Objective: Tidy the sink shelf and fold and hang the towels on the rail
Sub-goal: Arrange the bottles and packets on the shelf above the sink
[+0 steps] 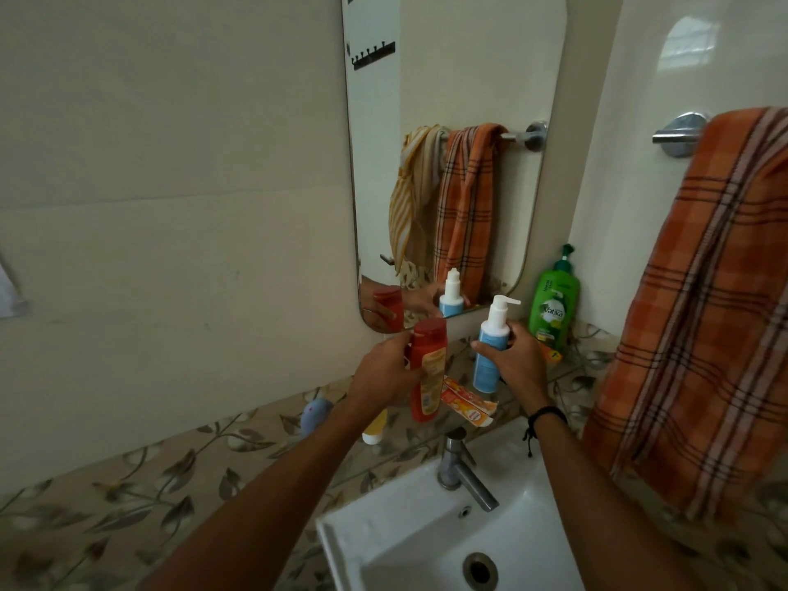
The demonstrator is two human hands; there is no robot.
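Observation:
My left hand [381, 373] grips a red bottle [427, 371] with an orange label, held upright above the shelf under the mirror. My right hand [518, 360] holds a white and light-blue pump bottle [490, 347] just to its right. A green pump bottle [553, 307] stands in the shelf's right corner. A crumpled orange tube and carton [467, 400] lies on the shelf between my hands. An orange checked towel [699, 317] hangs bunched from the chrome rail [678, 136] at the right. The mirror reflects a yellow striped towel beside it.
A white sink [409, 535] with a chrome tap [462, 471] sits below my arms. A yellow and white bottle [375, 430] and a bluish-purple object [315, 415] lie on the shelf at the left. The mirror [452, 121] fills the wall above.

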